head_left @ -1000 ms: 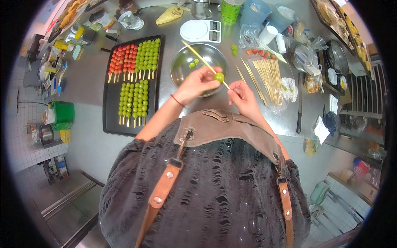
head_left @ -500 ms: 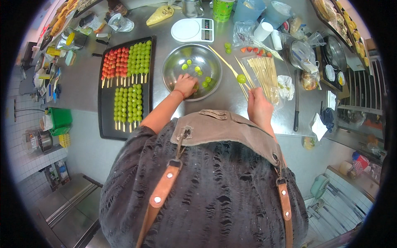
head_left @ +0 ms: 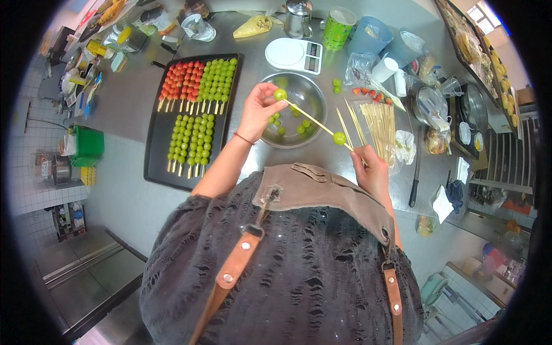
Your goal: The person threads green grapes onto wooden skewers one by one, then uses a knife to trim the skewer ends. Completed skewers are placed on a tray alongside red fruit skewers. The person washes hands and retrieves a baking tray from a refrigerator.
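Note:
My left hand pinches a green grape above the left part of a steel bowl. The grape sits at the far tip of a bamboo skewer; whether the tip has pierced it I cannot tell. Closed round the near end of that skewer is my right hand, just right of the bowl. Another green grape is threaded on the stick close to my right fingers. Several loose grapes lie in the bowl.
Left of the bowl, a black tray carries finished strawberry and grape skewers. A white scale stands behind the bowl. To the right lie bare bamboo skewers, strawberry pieces and a long knife.
My left hand has come up out of the bowl with a grape and brought it to the skewer's tip. The view has shifted, and the skewer now points left across the bowl.

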The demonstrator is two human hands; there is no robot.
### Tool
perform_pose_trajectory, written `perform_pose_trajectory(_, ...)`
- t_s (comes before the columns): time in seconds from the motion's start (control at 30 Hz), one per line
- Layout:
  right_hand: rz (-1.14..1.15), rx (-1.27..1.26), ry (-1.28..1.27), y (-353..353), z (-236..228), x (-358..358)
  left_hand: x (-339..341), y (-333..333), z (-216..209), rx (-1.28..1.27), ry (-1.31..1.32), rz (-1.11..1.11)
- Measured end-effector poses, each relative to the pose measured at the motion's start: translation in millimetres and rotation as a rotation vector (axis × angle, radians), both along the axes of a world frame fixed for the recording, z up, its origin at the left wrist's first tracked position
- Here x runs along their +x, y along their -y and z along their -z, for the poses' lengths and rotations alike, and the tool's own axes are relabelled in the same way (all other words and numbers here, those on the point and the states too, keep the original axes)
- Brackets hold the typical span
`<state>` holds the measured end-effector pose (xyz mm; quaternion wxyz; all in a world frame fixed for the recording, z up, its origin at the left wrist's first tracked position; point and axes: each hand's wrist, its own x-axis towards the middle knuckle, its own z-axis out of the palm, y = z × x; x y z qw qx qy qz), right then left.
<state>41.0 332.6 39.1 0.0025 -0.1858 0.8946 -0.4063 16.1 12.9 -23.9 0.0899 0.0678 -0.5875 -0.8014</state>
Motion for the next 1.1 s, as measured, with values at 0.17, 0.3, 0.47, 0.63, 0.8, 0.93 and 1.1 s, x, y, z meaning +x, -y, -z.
perform_pose_trajectory(0.17,-0.003,-0.032,0.017,-2,1,6,7,-2,0,0.138,0.027,0.014)
perform_pose_trajectory(0.3,0.009,-0.075,0.043,-3,2,9,11,-5,-3,0.327,0.022,0.023)
perform_pose_trajectory(0.47,-0.016,-0.074,0.034,-4,3,11,13,-8,-6,0.323,-0.007,0.012)
perform_pose_trajectory(0.63,-0.012,-0.093,0.042,-4,3,13,14,-11,-6,0.295,-0.029,-0.002)
perform_pose_trajectory(0.8,-0.018,-0.071,0.024,-5,2,14,14,-14,-7,0.289,-0.077,-0.043)
perform_pose_trajectory(0.93,-0.015,-0.081,0.025,-3,1,13,13,-15,-9,0.272,-0.089,-0.052)
perform_pose_trajectory(1.1,-0.018,-0.076,0.022,-2,1,13,12,-17,-10,0.258,-0.108,-0.098)
